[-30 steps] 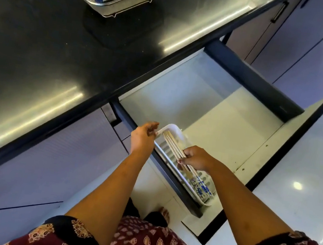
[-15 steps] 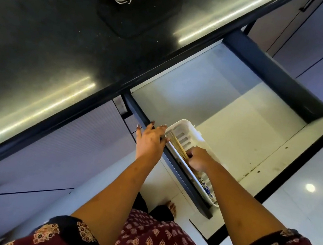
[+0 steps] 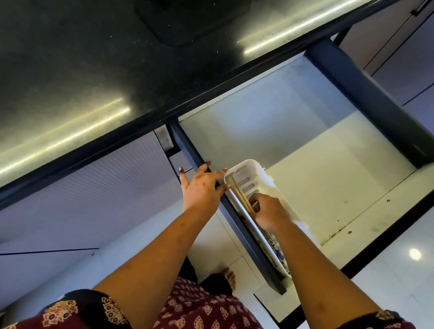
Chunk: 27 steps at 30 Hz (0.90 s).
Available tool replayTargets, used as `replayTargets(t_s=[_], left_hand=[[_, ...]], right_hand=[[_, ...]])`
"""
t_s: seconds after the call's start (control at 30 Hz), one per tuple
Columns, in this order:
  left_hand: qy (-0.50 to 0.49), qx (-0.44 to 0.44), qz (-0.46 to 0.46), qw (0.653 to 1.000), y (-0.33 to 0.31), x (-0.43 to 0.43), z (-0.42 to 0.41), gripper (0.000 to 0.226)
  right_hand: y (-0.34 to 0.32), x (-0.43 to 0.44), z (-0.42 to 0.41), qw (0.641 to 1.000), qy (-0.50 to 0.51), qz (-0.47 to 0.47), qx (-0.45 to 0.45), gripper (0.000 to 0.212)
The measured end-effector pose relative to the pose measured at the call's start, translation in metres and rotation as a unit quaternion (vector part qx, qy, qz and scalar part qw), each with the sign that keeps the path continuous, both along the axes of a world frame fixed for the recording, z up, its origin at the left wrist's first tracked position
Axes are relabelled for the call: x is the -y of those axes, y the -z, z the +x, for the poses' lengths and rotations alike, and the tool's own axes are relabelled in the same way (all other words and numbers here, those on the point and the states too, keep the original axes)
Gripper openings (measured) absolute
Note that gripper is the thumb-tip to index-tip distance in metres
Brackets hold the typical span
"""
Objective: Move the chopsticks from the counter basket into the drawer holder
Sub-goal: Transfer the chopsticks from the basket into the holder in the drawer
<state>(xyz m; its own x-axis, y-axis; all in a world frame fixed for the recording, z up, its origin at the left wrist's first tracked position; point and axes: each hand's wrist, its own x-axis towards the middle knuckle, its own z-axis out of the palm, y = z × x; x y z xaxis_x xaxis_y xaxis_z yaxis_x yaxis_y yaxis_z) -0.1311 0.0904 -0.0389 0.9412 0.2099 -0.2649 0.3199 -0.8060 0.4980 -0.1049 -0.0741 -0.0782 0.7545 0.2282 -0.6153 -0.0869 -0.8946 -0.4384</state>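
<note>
Pinching chopsticks (image 3: 240, 196) inside white holder (image 3: 248, 172) with curled right hand (image 3: 270, 213); resting flat, spread-fingered left hand (image 3: 202, 190) on drawer rail (image 3: 192, 152).

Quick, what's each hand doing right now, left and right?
Left hand: open, fingers straight, resting on the drawer edge by the white holder.
Right hand: closed, holding the chopsticks inside the holder.

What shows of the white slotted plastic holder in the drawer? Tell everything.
The white plastic holder, long, narrow, with rounded corners and slotted floor, lies along the left side wall of the open drawer. Wooden chopsticks with blue-patterned ends lie lengthwise inside. The right hand reaches in, pinching them; the left hand's fingers touch its far corner.
</note>
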Motion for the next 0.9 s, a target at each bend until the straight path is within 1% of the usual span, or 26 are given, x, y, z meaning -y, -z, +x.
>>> replayTargets(t_s=[0.17,0.3,0.33,0.4,0.5,0.63,0.9], left_hand=[[-0.013,-0.009,-0.018,1.000,0.000,0.000,0.002,0.041],[-0.017,-0.008,-0.023,1.000,0.000,0.000,0.002,0.041],[-0.017,-0.009,-0.025,1.000,0.001,0.000,0.002,0.041],[-0.016,-0.011,-0.023,1.000,0.003,-0.001,0.002,0.042],[-0.015,-0.014,-0.018,1.000,0.005,-0.002,0.002,0.043],[-0.014,-0.012,-0.020,1.000,0.005,-0.002,0.002,0.043],[-0.015,-0.010,-0.019,1.000,0.009,-0.002,0.003,0.043]], right_hand=[[0.002,-0.001,-0.006,0.998,-0.001,-0.041,0.055,0.018],[0.004,0.000,-0.007,0.997,0.030,-0.031,0.069,0.006],[0.004,0.001,-0.006,0.997,0.030,-0.025,0.073,0.007],[0.005,0.003,-0.005,0.997,0.029,-0.013,0.073,0.014],[0.009,0.004,-0.005,0.996,0.039,-0.015,0.079,0.004],[0.012,0.002,-0.007,0.996,0.049,-0.018,0.075,0.013],[0.011,-0.010,-0.001,0.994,0.024,-0.040,0.100,0.009]])
